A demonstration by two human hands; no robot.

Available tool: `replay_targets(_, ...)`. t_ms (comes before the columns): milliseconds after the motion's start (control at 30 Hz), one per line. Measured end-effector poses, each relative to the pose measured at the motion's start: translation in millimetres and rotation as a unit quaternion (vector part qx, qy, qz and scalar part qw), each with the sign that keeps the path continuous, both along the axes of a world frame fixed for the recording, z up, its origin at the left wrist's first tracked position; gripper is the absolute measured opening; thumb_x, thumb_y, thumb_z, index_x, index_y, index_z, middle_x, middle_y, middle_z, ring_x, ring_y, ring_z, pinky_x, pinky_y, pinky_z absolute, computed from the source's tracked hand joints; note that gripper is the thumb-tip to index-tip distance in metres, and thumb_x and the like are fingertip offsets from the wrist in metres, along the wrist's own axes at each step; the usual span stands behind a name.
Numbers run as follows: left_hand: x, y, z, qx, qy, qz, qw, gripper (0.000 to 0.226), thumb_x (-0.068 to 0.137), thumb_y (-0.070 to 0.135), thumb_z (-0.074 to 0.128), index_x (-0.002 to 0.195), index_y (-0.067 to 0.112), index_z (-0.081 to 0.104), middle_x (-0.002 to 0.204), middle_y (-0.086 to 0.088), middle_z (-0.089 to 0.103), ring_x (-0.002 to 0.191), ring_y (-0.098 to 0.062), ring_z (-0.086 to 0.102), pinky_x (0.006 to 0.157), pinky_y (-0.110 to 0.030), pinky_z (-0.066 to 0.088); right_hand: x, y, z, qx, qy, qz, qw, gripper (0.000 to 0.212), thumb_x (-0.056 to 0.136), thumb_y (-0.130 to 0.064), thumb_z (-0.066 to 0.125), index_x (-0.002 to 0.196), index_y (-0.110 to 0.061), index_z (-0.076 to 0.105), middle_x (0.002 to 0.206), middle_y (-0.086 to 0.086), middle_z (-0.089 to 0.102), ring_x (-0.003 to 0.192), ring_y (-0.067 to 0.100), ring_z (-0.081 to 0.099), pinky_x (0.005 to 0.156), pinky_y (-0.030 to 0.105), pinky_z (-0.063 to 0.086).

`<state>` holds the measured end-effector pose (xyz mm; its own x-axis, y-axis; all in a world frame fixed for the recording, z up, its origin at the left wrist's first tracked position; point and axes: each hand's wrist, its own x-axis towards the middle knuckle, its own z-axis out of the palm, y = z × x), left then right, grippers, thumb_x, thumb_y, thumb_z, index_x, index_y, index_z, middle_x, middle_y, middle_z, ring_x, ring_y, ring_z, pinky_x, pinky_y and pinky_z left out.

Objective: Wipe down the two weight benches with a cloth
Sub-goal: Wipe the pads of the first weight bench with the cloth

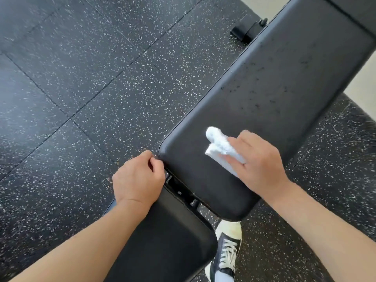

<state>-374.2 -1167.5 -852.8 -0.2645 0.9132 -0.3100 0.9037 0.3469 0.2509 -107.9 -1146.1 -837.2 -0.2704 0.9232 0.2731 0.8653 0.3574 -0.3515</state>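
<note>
A black padded weight bench runs from the lower middle to the upper right; its long back pad carries small dark droplets. The shorter seat pad lies near me, split from the back pad by a gap with the hinge. My right hand presses a folded white cloth onto the near end of the back pad, fingers over the cloth. My left hand has curled fingers at the near left corner of the back pad, beside the gap. A second bench is not in view.
Black rubber floor tiles with white flecks spread to the left. The bench's foot with a wheel stands at the top. My black and white sneaker is under the bench at the bottom. A pale wall base lies at right.
</note>
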Motion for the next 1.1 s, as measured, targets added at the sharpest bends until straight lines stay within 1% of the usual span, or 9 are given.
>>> replay_targets(167,0,0,2,0.012,-0.013,-0.010,1.000,0.028,0.085,0.036,0.036,0.068,0.016,0.045,0.055,0.004,0.047,0.056,-0.029,0.043,0.053,-0.036,0.032,-51,45,-2,-0.030,0.028,-0.105,0.994,0.024,0.098,-0.040,0.069,0.099,-0.017,0.073,0.079,0.000,0.047,0.068,0.022,0.049,0.055,0.037,0.042)
replay_targets(233,0,0,2,0.017,-0.019,-0.007,1.000,0.028,0.084,0.037,0.035,0.067,0.016,0.045,0.054,0.004,0.046,0.054,-0.023,0.041,0.053,-0.035,0.032,-89,61,1,-0.023,0.027,-0.094,0.995,0.031,0.097,-0.048,0.068,0.096,-0.017,0.073,0.081,0.003,0.054,0.071,0.025,0.054,0.057,0.038,0.043)
replay_targets(367,-1,-1,-2,0.018,-0.013,-0.006,1.000,0.025,0.086,0.033,0.041,0.068,0.017,0.045,0.053,0.004,0.044,0.050,-0.014,0.036,0.050,-0.033,0.025,-124,50,4,0.002,0.020,-0.025,0.999,0.029,0.099,-0.042,0.067,0.105,-0.015,0.074,0.082,0.005,0.055,0.070,0.027,0.054,0.059,0.040,0.044)
replay_targets(533,-2,-1,-5,0.012,-0.009,-0.010,1.000,0.025,0.088,0.029,0.044,0.069,0.014,0.046,0.053,0.002,0.046,0.052,-0.026,0.042,0.051,-0.034,0.032,-49,-44,-5,-0.041,0.021,0.043,0.998,0.026,0.104,-0.030,0.062,0.103,-0.007,0.072,0.082,0.004,0.048,0.069,0.025,0.043,0.059,0.040,0.040)
replay_targets(700,-3,-1,-5,0.020,-0.009,-0.021,1.000,0.027,0.084,0.034,0.035,0.069,0.014,0.046,0.052,0.002,0.045,0.051,-0.021,0.039,0.051,-0.034,0.025,22,-72,-9,-0.027,-0.001,-0.039,0.999,0.022,0.098,-0.028,0.073,0.107,-0.008,0.075,0.079,-0.001,0.043,0.065,0.021,0.040,0.053,0.039,0.042)
replay_targets(800,-4,-1,-9,0.020,-0.007,-0.026,0.999,0.027,0.083,0.034,0.033,0.067,0.015,0.044,0.052,0.001,0.046,0.052,-0.020,0.039,0.051,-0.034,0.024,-15,-43,-9,0.005,0.015,-0.133,0.991,0.027,0.099,-0.043,0.071,0.104,-0.017,0.076,0.075,-0.002,0.043,0.063,0.019,0.040,0.055,0.030,0.036)
replay_targets(933,-4,-2,-9,0.027,-0.014,-0.025,0.999,0.026,0.083,0.033,0.034,0.066,0.015,0.041,0.052,0.000,0.047,0.052,-0.022,0.041,0.052,-0.034,0.025,-82,34,-5,0.024,0.047,-0.176,0.983,0.031,0.099,-0.047,0.064,0.114,-0.023,0.075,0.079,0.001,0.052,0.065,0.023,0.052,0.054,0.034,0.039)
replay_targets(1000,-4,-2,-7,0.025,-0.014,-0.023,0.999,0.027,0.084,0.033,0.034,0.067,0.014,0.041,0.054,-0.001,0.048,0.053,-0.022,0.042,0.053,-0.035,0.027,-110,75,-2,0.005,0.003,-0.177,0.984,0.030,0.097,-0.046,0.065,0.122,-0.030,0.070,0.086,-0.003,0.055,0.073,0.021,0.056,0.057,0.034,0.038)
replay_targets(1100,-3,-2,-7,0.024,-0.004,-0.023,0.999,0.028,0.084,0.034,0.033,0.068,0.014,0.045,0.056,-0.002,0.051,0.056,-0.024,0.045,0.055,-0.036,0.031,-126,105,-3,-0.053,-0.069,-0.155,0.984,0.011,0.101,-0.040,0.058,0.110,-0.036,0.060,0.088,-0.008,0.041,0.080,0.016,0.052,0.061,0.031,0.038)
